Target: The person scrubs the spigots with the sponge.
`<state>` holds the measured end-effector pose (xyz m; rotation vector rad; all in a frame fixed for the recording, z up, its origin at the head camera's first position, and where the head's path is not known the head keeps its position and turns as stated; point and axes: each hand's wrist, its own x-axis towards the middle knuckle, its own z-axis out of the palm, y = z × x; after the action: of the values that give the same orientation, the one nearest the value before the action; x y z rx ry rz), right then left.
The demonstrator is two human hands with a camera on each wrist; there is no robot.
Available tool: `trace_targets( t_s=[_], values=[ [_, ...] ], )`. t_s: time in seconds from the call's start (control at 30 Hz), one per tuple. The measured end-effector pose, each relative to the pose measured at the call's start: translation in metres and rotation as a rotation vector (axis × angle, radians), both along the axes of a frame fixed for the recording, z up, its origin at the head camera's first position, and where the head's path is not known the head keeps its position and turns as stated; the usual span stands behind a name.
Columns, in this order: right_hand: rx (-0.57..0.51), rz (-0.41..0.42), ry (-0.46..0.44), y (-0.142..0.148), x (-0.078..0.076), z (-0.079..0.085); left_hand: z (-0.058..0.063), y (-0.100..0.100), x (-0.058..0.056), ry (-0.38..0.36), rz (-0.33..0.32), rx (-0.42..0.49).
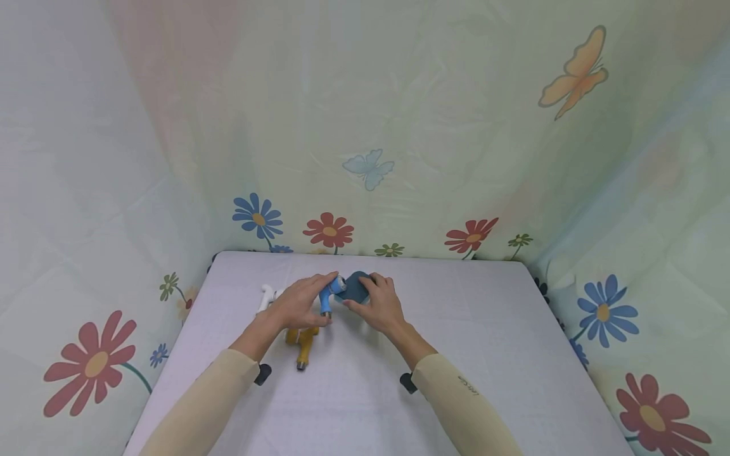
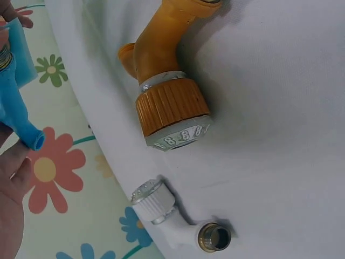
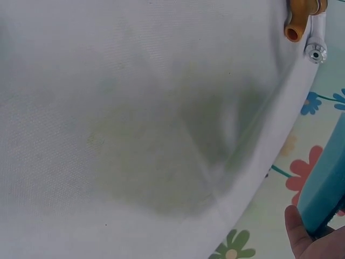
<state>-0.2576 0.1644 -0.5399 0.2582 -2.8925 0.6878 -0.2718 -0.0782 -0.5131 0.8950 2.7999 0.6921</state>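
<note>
A blue tap (image 1: 326, 299) is gripped by my left hand (image 1: 293, 305), over the back half of the table. Its spout (image 2: 24, 127) points down beside my fingers in the left wrist view. My right hand (image 1: 382, 309) holds a blue sponge (image 1: 355, 288) with a darker face, between thumb and fingers. The sponge (image 3: 322, 189) is close against the round-headed end of the tap. Below my left hand an orange-yellow tap (image 2: 170, 102) lies on the table. A white tap (image 2: 175, 226) lies farther back, partly hidden by that hand in the head view.
The table (image 1: 485, 342) has a white cloth over it. Behind its far edge hangs a curtain (image 1: 433, 126) printed with flowers and butterflies, which also closes off both sides. Dark wrist straps (image 1: 263, 374) sit at both sleeves.
</note>
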Motion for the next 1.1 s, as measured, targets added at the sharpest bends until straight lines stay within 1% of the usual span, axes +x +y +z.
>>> trace_targets(
  t_s=[0.1, 0.2, 0.3, 0.47, 0.7, 0.83, 1.0, 1.1],
  values=[
    [0.004, 0.003, 0.002, -0.0011, 0.0003, 0.0001, 0.0014, 0.0008, 0.0002, -0.029, -0.007, 0.018],
    [0.002, 0.01, 0.005, -0.0022, 0.0012, 0.0009, 0.0019, 0.0015, 0.0004, -0.065, 0.0, 0.031],
    [0.001, 0.015, 0.008, -0.0029, 0.0015, 0.0008, 0.002, 0.0017, 0.0004, -0.073, 0.005, 0.045],
    [-0.003, 0.024, 0.016, -0.004, 0.0013, 0.0004, 0.0019, 0.0022, -0.0001, -0.07, 0.012, 0.086],
    [-0.008, 0.035, 0.026, -0.0043, 0.001, 0.001, 0.0012, 0.0043, -0.0023, -0.038, 0.004, 0.131],
    [-0.003, 0.041, 0.033, -0.0045, 0.0007, 0.0012, 0.0019, 0.0052, -0.0026, -0.04, 0.007, 0.135],
    [-0.007, 0.048, 0.035, -0.0049, 0.0009, 0.0015, 0.0013, 0.0053, -0.0027, -0.056, 0.02, 0.118],
    [-0.008, 0.048, 0.03, -0.0045, 0.0009, 0.002, 0.0003, 0.0046, -0.0029, -0.041, 0.018, 0.11]
  ],
)
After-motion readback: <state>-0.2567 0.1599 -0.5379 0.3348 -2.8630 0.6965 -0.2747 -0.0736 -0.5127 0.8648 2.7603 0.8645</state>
